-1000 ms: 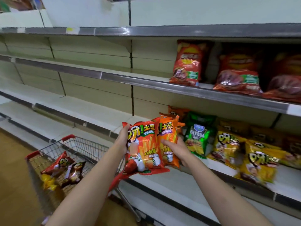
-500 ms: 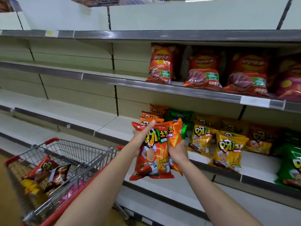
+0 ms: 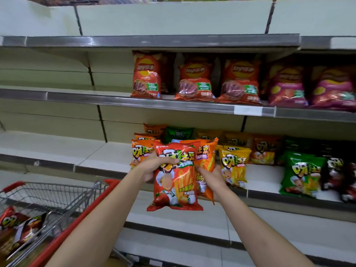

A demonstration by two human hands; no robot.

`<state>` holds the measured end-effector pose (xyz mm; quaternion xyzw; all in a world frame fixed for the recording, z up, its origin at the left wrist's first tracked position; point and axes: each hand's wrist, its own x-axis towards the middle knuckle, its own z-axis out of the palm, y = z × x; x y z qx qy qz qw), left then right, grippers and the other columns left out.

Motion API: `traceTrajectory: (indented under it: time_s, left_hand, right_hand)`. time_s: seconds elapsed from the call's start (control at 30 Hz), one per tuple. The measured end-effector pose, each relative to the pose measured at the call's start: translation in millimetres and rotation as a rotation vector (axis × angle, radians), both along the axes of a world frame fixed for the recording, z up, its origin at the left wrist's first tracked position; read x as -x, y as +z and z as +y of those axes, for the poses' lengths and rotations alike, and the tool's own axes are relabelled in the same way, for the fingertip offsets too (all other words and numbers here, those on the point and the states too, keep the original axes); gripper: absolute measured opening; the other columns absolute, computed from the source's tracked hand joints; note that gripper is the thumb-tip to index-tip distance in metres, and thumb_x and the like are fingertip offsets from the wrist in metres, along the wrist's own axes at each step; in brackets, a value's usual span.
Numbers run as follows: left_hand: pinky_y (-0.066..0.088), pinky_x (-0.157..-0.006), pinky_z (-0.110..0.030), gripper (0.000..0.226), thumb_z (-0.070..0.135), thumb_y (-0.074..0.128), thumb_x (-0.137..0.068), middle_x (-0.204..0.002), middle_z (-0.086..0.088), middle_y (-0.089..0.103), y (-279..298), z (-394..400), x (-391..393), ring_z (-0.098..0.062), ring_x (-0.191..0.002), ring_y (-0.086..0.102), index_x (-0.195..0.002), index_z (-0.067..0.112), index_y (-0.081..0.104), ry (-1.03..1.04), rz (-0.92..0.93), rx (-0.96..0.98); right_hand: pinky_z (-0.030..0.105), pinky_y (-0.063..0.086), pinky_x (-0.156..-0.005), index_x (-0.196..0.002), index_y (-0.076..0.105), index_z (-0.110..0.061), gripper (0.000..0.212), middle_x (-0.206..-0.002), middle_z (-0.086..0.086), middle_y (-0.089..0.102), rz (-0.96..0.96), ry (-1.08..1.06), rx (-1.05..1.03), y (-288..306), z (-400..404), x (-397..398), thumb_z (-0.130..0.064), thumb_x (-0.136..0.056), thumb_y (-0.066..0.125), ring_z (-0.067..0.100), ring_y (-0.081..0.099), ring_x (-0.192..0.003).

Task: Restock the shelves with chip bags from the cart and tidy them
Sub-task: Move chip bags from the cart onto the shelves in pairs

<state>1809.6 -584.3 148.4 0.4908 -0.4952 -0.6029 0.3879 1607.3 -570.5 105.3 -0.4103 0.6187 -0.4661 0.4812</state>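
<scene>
At frame centre, the left hand (image 3: 154, 166) grips the top of a glossy red foil chip bag (image 3: 176, 182), fingers curled over its front face, while the right hand (image 3: 211, 177) clamps a glossy orange foil chip bag (image 3: 207, 158) directly behind and right of the red one, fingers wrapped round its lower half. Both bags are held upright in front of the cream metal shelf (image 3: 264, 176) that carries orange, yellow and green bags. A red-framed wire shopping cart (image 3: 63, 205) at lower left contains further bags.
</scene>
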Motion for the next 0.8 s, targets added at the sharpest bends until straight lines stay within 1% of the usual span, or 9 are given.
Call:
traceTrajectory:
  time_s: [0.1, 0.17, 0.27, 0.37, 0.47, 0.5, 0.6, 0.73, 0.8]
  left_hand:
    - [0.050, -0.096, -0.052, 0.077, 0.024, 0.092, -0.053, -0.107, -0.010, 0.073, -6.2, -6.5, 20.2, -0.031, -0.101, 0.068, -0.121, 0.012, 0.057, -0.006, 0.027, 0.004]
    - [0.050, -0.096, -0.051, 0.068, 0.024, 0.088, -0.058, -0.106, -0.011, 0.073, -10.1, -10.0, 32.7, -0.031, -0.101, 0.068, -0.118, 0.012, 0.060, 0.007, 0.035, 0.006]
    - [0.053, -0.091, -0.046, 0.056, 0.019, 0.084, -0.067, -0.106, -0.009, 0.071, -16.8, -15.7, 53.3, -0.029, -0.098, 0.068, -0.114, 0.022, 0.055, 0.023, 0.070, -0.008]
    - [0.054, -0.089, -0.047, 0.060, 0.022, 0.086, -0.066, -0.110, -0.010, 0.069, -22.1, -18.3, 76.6, -0.030, -0.097, 0.069, -0.114, 0.027, 0.050, -0.034, 0.069, -0.049]
    - [0.056, -0.085, -0.048, 0.089, 0.024, 0.091, -0.059, -0.111, -0.012, 0.070, -31.9, -22.2, 97.9, -0.031, -0.098, 0.070, -0.133, 0.021, 0.042, -0.090, 0.084, -0.088]
    - [0.057, -0.081, -0.046, 0.090, 0.022, 0.091, -0.059, -0.112, -0.012, 0.070, -32.8, -22.6, 106.4, -0.031, -0.097, 0.070, -0.135, 0.021, 0.041, -0.110, 0.088, -0.083]
    - [0.057, -0.072, -0.039, 0.062, 0.016, 0.082, -0.070, -0.104, -0.011, 0.071, -34.0, -25.8, 129.8, -0.028, -0.090, 0.070, -0.121, 0.022, 0.046, -0.113, 0.091, -0.061]
    - [0.056, -0.085, -0.045, 0.078, 0.028, 0.086, -0.057, -0.106, -0.010, 0.073, -39.2, -35.4, 156.8, -0.029, -0.095, 0.071, -0.125, 0.016, 0.051, -0.182, 0.086, -0.057]
    - [0.055, -0.086, -0.044, 0.070, 0.029, 0.085, -0.057, -0.104, -0.009, 0.073, -44.8, -42.1, 168.1, -0.028, -0.095, 0.071, -0.119, 0.018, 0.054, -0.195, 0.093, -0.061]
  right_hand:
    - [0.037, 0.045, -0.091, -0.136, 0.031, -0.016, 0.070, -0.126, 0.006, 0.052, -0.028, -0.046, 0.010, 2.0, 4.7, 30.8, -0.035, -0.084, 0.073, 0.027, 0.054, -0.112]
    - [0.038, 0.049, -0.086, -0.134, 0.034, -0.020, 0.064, -0.130, 0.007, 0.054, -0.090, -0.062, 0.005, -0.6, 5.7, 49.0, -0.033, -0.084, 0.072, 0.027, 0.056, -0.109]
    - [0.043, 0.055, -0.084, -0.128, 0.040, -0.023, 0.057, -0.122, 0.008, 0.062, -0.185, -0.063, 0.015, -5.3, 10.0, 72.5, -0.028, -0.082, 0.075, 0.027, 0.064, -0.103]
    - [0.049, 0.055, -0.088, -0.132, 0.040, -0.022, 0.064, -0.117, 0.007, 0.065, -0.213, -0.089, 0.003, -10.8, 16.5, 93.2, -0.027, -0.080, 0.077, 0.028, 0.067, -0.101]
    - [0.043, 0.057, -0.079, -0.125, 0.038, -0.021, 0.056, -0.114, 0.008, 0.063, -0.222, -0.134, -0.002, -15.2, 23.8, 111.5, -0.025, -0.083, 0.074, 0.027, 0.066, -0.098]
    - [0.040, 0.057, -0.074, -0.124, 0.038, -0.021, 0.054, -0.112, 0.007, 0.063, -0.218, -0.151, -0.007, -16.8, 26.0, 117.5, -0.025, -0.083, 0.073, 0.026, 0.066, -0.096]
    - [0.032, 0.053, -0.065, -0.122, 0.039, -0.021, 0.052, -0.106, 0.005, 0.063, -0.194, -0.236, 0.007, -21.3, 29.5, 137.2, -0.025, -0.083, 0.073, 0.021, 0.065, -0.090]
    - [0.032, 0.053, -0.067, -0.124, 0.043, -0.022, 0.053, -0.108, 0.005, 0.063, -0.152, -0.348, 0.020, -26.8, 32.8, 165.6, -0.025, -0.081, 0.075, 0.021, 0.064, -0.091]
    - [0.037, 0.055, -0.072, -0.124, 0.045, -0.023, 0.054, -0.111, 0.006, 0.063, -0.127, -0.368, 0.005, -31.8, 33.2, 177.8, -0.027, -0.081, 0.076, 0.022, 0.064, -0.093]
